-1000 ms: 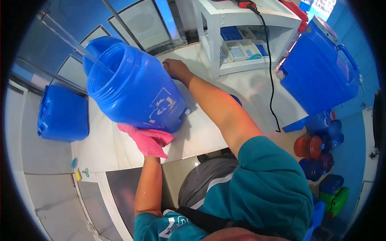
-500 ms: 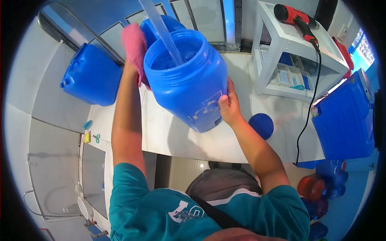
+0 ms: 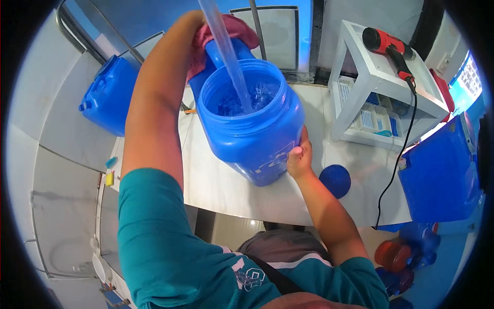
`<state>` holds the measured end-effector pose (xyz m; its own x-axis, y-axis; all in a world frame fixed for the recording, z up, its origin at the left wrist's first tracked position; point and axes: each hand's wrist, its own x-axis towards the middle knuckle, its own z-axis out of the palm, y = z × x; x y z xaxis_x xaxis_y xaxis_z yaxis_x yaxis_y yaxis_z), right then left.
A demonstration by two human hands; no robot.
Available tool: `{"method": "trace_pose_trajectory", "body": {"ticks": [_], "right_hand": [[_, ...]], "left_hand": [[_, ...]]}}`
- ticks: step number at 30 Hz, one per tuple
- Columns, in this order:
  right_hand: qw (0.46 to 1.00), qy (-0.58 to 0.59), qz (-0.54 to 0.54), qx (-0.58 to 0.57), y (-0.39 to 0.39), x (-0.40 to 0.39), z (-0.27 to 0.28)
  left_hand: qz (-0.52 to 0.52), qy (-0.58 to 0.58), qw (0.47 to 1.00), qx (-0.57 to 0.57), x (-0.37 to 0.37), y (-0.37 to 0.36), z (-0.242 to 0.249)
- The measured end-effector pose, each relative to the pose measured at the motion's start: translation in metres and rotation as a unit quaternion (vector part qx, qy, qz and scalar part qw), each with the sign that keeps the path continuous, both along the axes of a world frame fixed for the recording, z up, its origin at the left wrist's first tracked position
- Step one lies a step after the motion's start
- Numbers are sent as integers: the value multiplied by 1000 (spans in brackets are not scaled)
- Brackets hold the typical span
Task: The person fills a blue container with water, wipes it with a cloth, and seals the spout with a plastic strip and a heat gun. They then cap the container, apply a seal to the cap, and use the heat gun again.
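A large blue wide-mouthed plastic jug (image 3: 252, 139) stands uncapped on the white counter (image 3: 221, 188). A clear stream of water (image 3: 229, 56) runs into its mouth, and the water inside is churning. My right hand (image 3: 300, 157) grips the jug's lower right side, thumb in front and fingers behind. Behind the jug's rim rises a second blue container (image 3: 239, 49), partly hidden. Over it, my left hand (image 3: 197, 21) presses a pink cloth (image 3: 234, 30), which wraps its top; most of the fingers are out of sight. A round dark-blue lid (image 3: 335, 181) lies right of my right hand.
A white shelf (image 3: 388, 80) at the right carries a red-and-black heat gun (image 3: 386, 41), its black cord hanging across the counter. Blue jerrycans stand at the left (image 3: 110, 95) and right (image 3: 437, 170). A yellow sponge (image 3: 109, 178) sits on the left edge.
My left hand has moved right with the pink cloth, from beside the containers onto the rear one's top. My right hand keeps its grip on the jug. The whole view has shifted slightly.
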<state>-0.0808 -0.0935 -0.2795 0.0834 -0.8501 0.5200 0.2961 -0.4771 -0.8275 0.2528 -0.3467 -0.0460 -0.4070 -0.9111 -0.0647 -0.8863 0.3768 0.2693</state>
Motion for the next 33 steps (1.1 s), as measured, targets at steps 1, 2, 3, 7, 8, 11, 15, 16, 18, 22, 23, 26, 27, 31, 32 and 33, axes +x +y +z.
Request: {"method": "trace_pose_trajectory", "body": {"ticks": [1,2,3,7,8,11,15,16,18,22,23,26,27,31,32,33], "right_hand": [[1000,2,-1,-3,-1,-1,0],[1000,8,-12,-10,-1,-1,0],[999,15,-24,-16,-1,-2,1],[1000,-3,-8,-10,-1,-2,1],[1000,-5,-7,-17,-3,-2,-1],[1000,-5,-3,-25,-5,-2,-3],[999,1,-23,-24,-7,0,-16],[1000,0,-9,-26,-7,1,-17],[999,-20,-8,-25,-8,3,-17],[999,-15,7,-43,-9,2,-10],[999,-14,13,-42,-8,2,-9],[998,-5,-6,-57,-9,0,-6],[999,-5,0,-49,-9,0,-10],[999,-3,4,-51,-11,-2,-13],[999,-5,2,-47,-9,-2,-10],[999,-5,12,-49,-8,-3,-5]], "left_hand": [[3,54,998,-25,8,-80,29],[4,107,993,-48,22,-83,23],[5,159,985,-70,30,-42,-4],[16,355,924,-144,46,48,-77],[21,399,903,-159,23,69,-101],[45,529,819,-217,17,107,-147],[150,852,487,118,-74,194,-140],[156,853,486,105,-83,204,-145],[78,874,477,42,-90,216,-151],[197,674,687,-189,-91,222,-127],[241,734,620,-135,-92,225,-90],[222,476,780,-340,-73,194,-80],[194,618,729,-221,-75,190,-72],[148,690,689,-164,-83,203,-85],[150,688,692,-161,-92,216,-90],[142,782,602,-80,-106,234,-97]]}}
